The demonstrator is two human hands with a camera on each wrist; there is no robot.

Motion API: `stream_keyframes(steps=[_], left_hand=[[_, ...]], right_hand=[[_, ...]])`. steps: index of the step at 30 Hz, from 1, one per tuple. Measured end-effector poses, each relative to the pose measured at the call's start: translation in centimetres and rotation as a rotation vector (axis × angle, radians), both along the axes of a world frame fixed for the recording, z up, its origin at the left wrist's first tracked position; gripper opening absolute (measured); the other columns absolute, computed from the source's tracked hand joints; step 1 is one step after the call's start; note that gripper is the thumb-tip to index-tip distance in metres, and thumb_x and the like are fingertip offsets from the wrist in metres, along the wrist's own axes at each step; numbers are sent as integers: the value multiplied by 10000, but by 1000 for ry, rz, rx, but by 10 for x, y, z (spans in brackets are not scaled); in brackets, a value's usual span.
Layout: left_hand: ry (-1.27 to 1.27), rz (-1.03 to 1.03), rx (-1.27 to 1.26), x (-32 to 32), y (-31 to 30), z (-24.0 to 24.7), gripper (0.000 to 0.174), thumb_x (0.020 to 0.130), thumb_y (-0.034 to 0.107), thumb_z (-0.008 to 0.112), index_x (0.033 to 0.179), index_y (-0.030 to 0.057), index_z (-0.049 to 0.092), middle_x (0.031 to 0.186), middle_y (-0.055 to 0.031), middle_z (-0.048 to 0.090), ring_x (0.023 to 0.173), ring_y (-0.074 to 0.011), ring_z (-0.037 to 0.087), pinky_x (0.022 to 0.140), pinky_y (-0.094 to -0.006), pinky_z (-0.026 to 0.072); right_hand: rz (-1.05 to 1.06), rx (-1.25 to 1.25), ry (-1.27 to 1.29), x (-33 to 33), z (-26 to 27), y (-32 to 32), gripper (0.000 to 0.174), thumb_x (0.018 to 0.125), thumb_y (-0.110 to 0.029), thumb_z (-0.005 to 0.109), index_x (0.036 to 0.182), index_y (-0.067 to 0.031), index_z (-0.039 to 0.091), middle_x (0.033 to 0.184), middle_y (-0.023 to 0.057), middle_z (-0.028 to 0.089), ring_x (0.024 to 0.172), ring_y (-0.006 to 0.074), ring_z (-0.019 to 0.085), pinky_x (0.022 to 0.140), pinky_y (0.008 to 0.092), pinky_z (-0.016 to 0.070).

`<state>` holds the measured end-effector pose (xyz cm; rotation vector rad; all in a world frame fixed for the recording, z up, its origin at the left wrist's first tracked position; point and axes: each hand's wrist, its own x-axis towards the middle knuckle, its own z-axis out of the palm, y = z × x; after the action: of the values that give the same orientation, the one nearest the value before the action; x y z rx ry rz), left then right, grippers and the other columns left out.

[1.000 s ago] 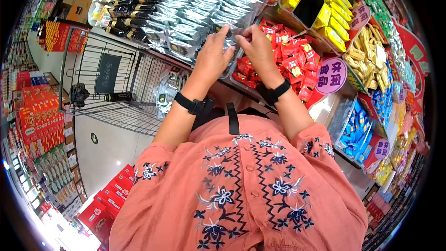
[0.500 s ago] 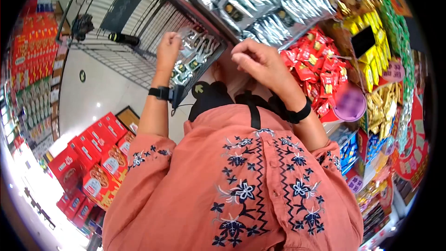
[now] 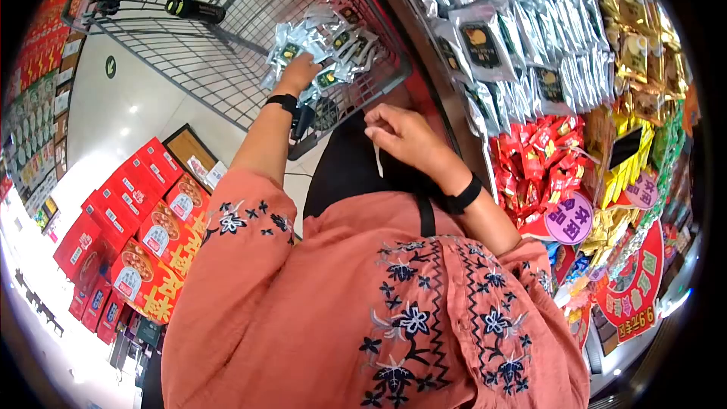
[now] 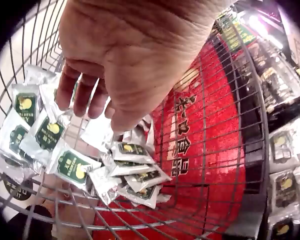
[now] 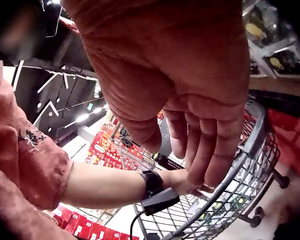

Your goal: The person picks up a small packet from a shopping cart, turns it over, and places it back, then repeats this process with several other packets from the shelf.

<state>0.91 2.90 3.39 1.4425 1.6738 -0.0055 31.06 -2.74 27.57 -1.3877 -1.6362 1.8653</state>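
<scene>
My left hand (image 3: 300, 73) reaches down into the wire shopping cart (image 3: 403, 68), over a loose heap of small silver packets (image 3: 341, 45) with dark green labels. In the left wrist view its fingers (image 4: 97, 102) hang downward, overlapping several packets (image 4: 72, 167), with nothing gripped between them and the thumb. My right hand (image 3: 409, 136) hovers beside the cart's near corner, in front of the body. Its fingers (image 5: 205, 150) are loosely bent and hold nothing in the right wrist view.
Rows of silver packets (image 3: 522, 45) fill the display at the right, beside red-wrapped sweets (image 3: 538, 170) and yellow packs (image 3: 634, 163). A dark bottle (image 3: 195, 10) lies in the cart's far end. Red boxes (image 3: 125, 204) are stacked at the left.
Both hands have left the display. The left hand has moved left and into the cart among the packets; the right hand has drawn back toward the body. The view has turned toward the cart.
</scene>
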Motion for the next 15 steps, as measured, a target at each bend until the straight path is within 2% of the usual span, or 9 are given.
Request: stream_keyframes(steps=[2,5,9,10,13,15], left_hand=[[5,-5,22,21,9,-13,573,937,367,671,1366,-7,600,1308,-240,661,1217,-377,632,1033,-417,488],[8,-25,-5,53,31,-7,680,927,399,679,1447,-16,536,1434,-261,583,1332,-401,555,1121,-433,435],[2,-30,-6,77,51,-42,726,877,367,691,1447,-39,501,1438,-278,567,1369,-416,512,1143,-458,430],[10,-59,-99,79,58,-42,769,866,397,726,1453,-40,488,1430,-268,578,1359,-417,523,1133,-447,445],[68,-72,-148,85,60,-60,799,845,439,772,1429,-37,508,1428,-270,579,1348,-426,531,1115,-452,461],[118,-70,-115,87,57,-61,780,828,479,797,1397,11,542,1425,-262,568,1333,-416,547,1081,-477,486]], right_hand=[[-48,-71,23,-1,-8,-3,222,973,-139,703,1131,9,655,947,89,714,860,119,677,766,302,548],[-76,-94,-35,-1,-9,4,264,952,-166,717,1115,33,655,934,156,740,857,223,737,764,352,571],[-135,-120,-63,-1,-3,16,282,958,-189,723,1130,25,659,934,143,731,817,203,719,743,341,564],[-146,-137,-77,-1,-5,16,286,959,-193,723,1134,24,659,940,141,730,816,200,715,740,340,562],[-175,-171,-112,3,-10,17,293,962,-201,724,1143,20,660,956,136,725,816,194,705,732,336,557],[-184,-186,-131,5,-10,17,291,962,-199,725,1145,17,662,963,132,724,819,190,701,731,334,555]])
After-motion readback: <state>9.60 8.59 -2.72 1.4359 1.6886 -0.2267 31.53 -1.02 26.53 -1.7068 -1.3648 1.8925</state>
